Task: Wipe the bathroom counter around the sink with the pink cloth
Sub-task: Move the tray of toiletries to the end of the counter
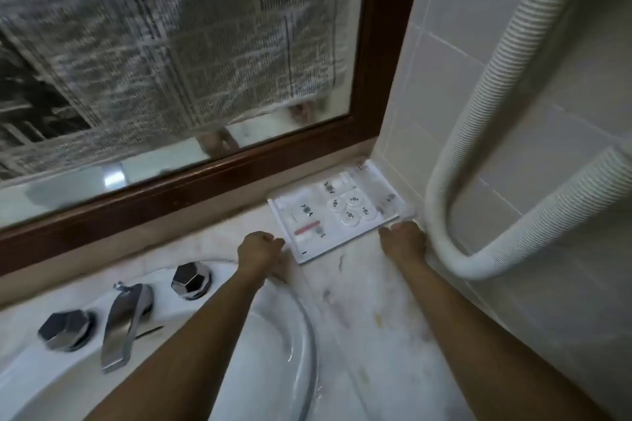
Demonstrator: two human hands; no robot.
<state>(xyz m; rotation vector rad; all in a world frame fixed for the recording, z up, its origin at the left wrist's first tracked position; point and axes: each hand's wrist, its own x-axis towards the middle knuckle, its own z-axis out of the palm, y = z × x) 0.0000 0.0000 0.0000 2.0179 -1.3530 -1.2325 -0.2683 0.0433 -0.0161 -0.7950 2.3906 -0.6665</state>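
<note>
Left grip (261, 249) and right grip (403, 239) on flat, glossy, perhaps plastic tray (337, 212).

The left hand (260, 249) grips the near-left corner of a flat clear tray (337, 212) on the marble counter (359, 301), and the right hand (403, 239) its near-right corner. The sink (273, 335) lies left of the tray, a corrugated hose (489, 106) right of it.

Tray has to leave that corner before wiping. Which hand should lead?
Left, probably. The left hand grips the tray at its open, sink-side corner; the right hand is crowded by the hose.
</note>
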